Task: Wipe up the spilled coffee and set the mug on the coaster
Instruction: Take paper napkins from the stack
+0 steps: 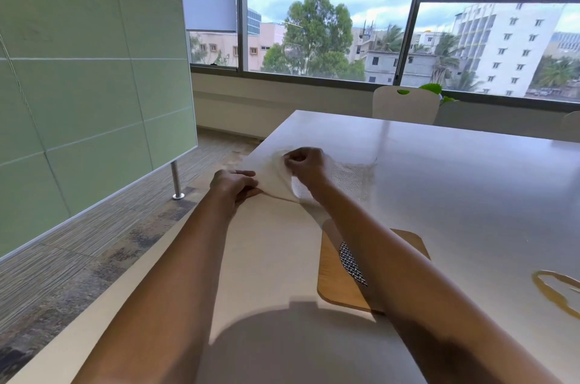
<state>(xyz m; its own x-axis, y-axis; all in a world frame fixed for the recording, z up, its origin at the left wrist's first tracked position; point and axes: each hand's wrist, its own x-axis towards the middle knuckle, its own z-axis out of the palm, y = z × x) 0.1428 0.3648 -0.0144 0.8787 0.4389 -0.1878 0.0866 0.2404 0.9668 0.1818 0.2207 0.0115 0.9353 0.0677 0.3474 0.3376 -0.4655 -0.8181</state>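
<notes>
A white paper towel (343,178) lies near the table's far left corner, partly lifted. My left hand (233,184) pinches its near left edge. My right hand (306,164) is closed on the towel's upper part, pulling a sheet up. A brown coffee spill (555,289) spreads on the white table (470,195) at the right edge of view. Under my right forearm lies a wooden board (334,283) with a black-and-white patterned coaster (351,261) on it. No mug is in view.
A white chair (405,104) stands at the table's far side, with a green plant (439,92) behind it. A green partition panel (88,85) on metal legs stands on the carpet to the left. Windows fill the back wall.
</notes>
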